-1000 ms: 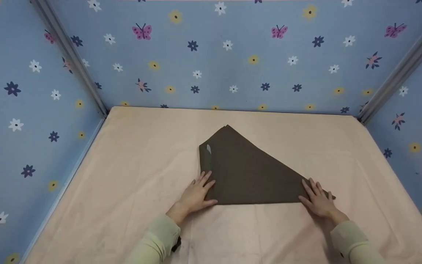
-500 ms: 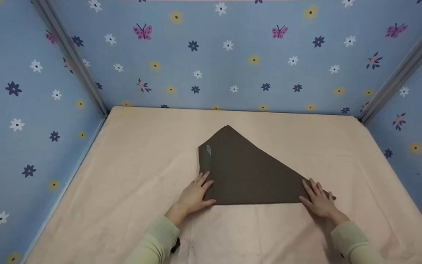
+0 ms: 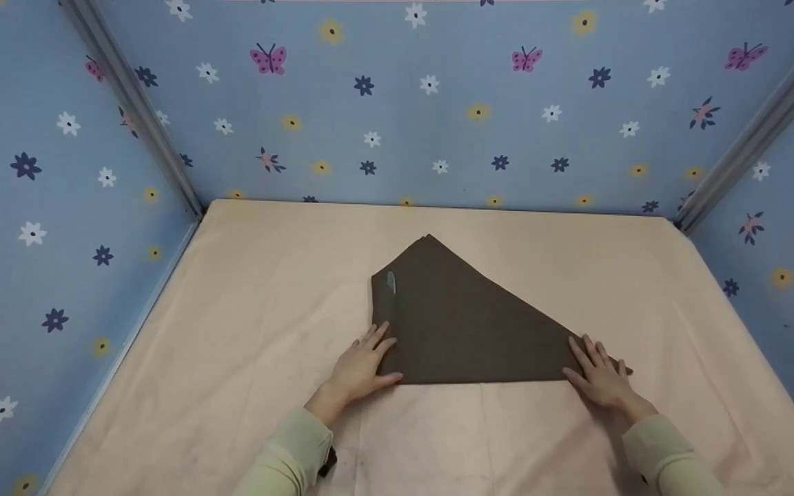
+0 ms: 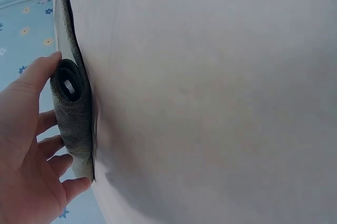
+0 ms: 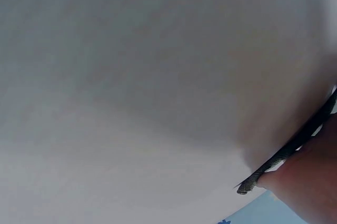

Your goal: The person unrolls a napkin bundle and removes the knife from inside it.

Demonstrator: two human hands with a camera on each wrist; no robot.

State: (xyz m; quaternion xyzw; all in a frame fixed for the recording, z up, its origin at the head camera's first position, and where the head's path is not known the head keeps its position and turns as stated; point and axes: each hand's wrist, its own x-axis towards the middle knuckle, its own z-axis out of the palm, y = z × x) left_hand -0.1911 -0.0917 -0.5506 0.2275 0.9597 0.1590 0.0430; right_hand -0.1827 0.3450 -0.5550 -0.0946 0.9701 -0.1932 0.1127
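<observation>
A folded dark brown cloth lies on the light sheet, wide at the left and narrowing to a point at the right. Its left edge is rolled over, and the spiral end of the roll shows in the left wrist view with something whitish inside. My left hand rests on this roll, thumb at the near end and fingers spread along it. At the narrow right end, my right hand presses the cloth with its fingers extended. A small grey patch shows near the upper left edge.
A pale peach sheet with faint creases covers the table. Blue walls printed with flowers and butterflies enclose the back and both sides, with grey posts in the corners.
My left hand has slid slightly left, and the cloth's rolled left edge has shifted left with it. My right hand has stayed in place.
</observation>
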